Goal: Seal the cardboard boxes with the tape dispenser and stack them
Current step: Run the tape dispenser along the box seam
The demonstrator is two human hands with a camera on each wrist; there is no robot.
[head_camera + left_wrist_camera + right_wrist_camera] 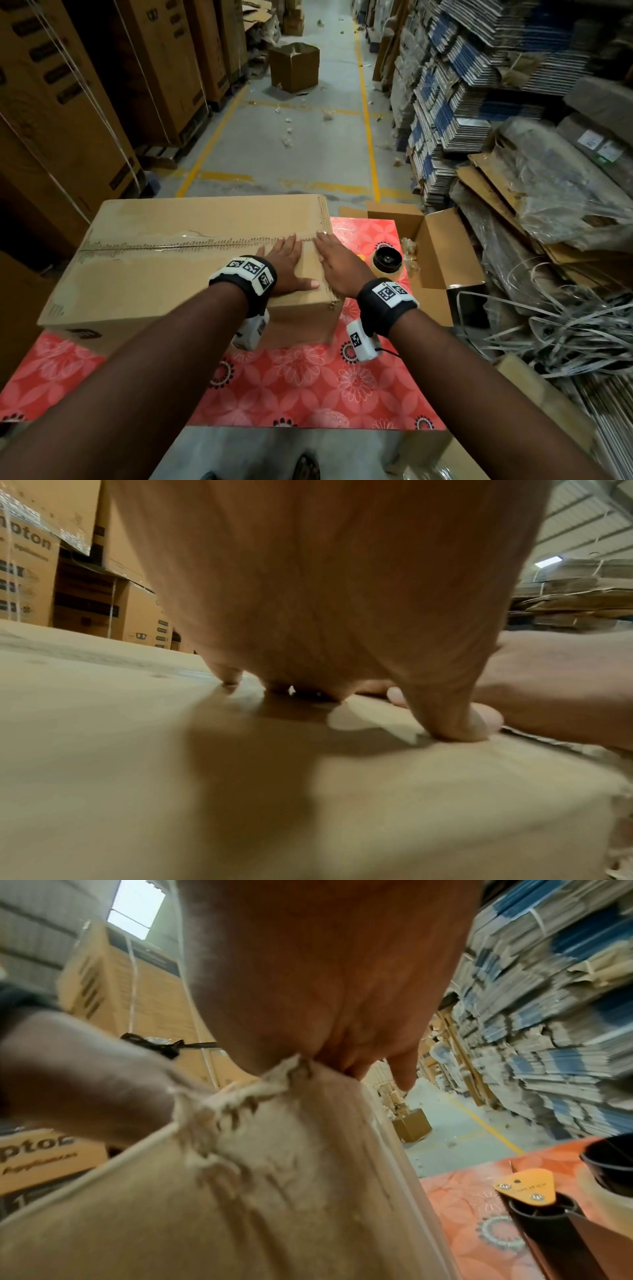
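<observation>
Both hands lie flat, fingers straight and released, on the top of the closed cardboard box (178, 253) at its right end. The left hand (286, 263) presses palm down with its fingertips reaching the taped centre seam (191, 244), thumb spread toward the near edge. The right hand (337, 262) lies just beside it, partly over the box's right edge, its fingertips at the end of the same seam; the two hands are close but whether they touch cannot be told. In the left wrist view the left fingertips (231, 677) rest on the cardboard, and the right hand shows at the right edge.

The box sits on the left and far part of the red flowered surface (308, 387), its torn, frayed right edge visible in the right wrist view (240, 1123). The tape dispenser (388, 263) lies on the surface just right of the box, near the right hand, its yellow plate (525, 1185) showing in the right wrist view. An open cardboard box (435, 253) stands at the right, beside the surface. Another open box (294, 66) stands far down the aisle floor.
</observation>
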